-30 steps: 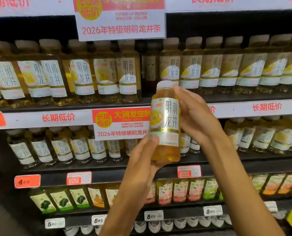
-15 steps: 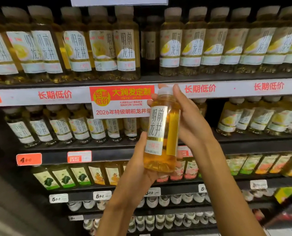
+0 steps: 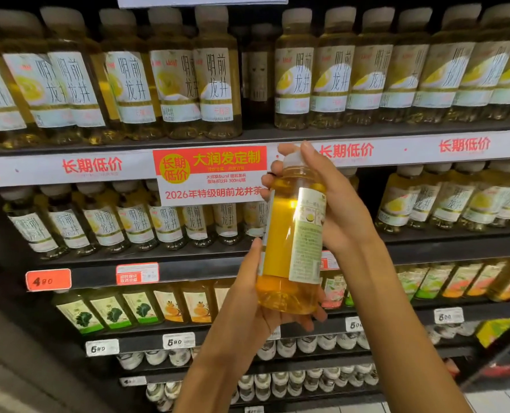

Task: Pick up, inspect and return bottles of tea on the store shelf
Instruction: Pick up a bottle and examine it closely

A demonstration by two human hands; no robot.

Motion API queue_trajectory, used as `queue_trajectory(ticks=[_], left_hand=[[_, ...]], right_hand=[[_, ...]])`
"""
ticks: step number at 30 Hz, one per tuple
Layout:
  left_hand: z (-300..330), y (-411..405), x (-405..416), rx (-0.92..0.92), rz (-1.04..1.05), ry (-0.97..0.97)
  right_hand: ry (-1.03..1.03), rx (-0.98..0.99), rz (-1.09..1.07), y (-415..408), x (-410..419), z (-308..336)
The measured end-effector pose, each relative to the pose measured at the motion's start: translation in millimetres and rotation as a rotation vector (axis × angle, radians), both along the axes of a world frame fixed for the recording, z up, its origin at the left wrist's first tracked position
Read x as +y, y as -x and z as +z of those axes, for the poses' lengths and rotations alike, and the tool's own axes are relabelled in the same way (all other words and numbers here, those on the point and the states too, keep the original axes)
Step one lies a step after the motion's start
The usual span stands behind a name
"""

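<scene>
The bottle of tea point(image 3: 292, 239) is held upright in front of the store shelf point(image 3: 277, 135), off the shelf boards, level with the second row of bottles. Its white cap points up, and the fine-print side of its label faces the camera beside a bare strip of amber liquid. The left hand point(image 3: 256, 296) cups the base from below, thumb pressed up along the left side and fingers curled beneath, so its grip is wrapped round the bottle. The right hand point(image 3: 331, 204) grips the neck and cap, fingers curled round the top. Behind the bottle hangs a red and white promotional sign point(image 3: 209, 175). Rows of matching tea bottles point(image 3: 218, 73) fill the shelves above and beside, and an orange price tag point(image 3: 48, 279) sits lower left.
</scene>
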State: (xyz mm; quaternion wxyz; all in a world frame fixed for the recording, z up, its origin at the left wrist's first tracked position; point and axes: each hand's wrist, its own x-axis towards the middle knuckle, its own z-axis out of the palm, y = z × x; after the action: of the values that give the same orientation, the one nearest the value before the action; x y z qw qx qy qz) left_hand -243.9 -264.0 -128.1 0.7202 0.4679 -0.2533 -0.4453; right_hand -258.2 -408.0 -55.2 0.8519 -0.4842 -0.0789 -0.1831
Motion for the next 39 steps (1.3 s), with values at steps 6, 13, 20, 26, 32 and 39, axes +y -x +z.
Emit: queue_trajectory(ticks=[6,13,20,26,32,39], left_hand=[[7,-2,5,-0.251,0.285,-0.13],[12,2,10,-0.419,0.261,-0.119],[10,-2,19,-0.031,0.048,0.036],[7,-6,19,-0.208,0.191,-0.146],[14,0,17,-0.319,0.235,-0.15],[7,0,17,0.099,-0.05,0.108]], right_hand=[[0.152,0.001,-0.142,2,1,2],[0.28,0.09,-0.246,-5,8,1],[0.037,0.058,0.009,-11,7,-6],[0.089,-0.007,-0.136,-4,4,-6],[0.272,0.043,-0.287,2,8,-3],[-0.031,0.045,-0.062,4,8,-16]])
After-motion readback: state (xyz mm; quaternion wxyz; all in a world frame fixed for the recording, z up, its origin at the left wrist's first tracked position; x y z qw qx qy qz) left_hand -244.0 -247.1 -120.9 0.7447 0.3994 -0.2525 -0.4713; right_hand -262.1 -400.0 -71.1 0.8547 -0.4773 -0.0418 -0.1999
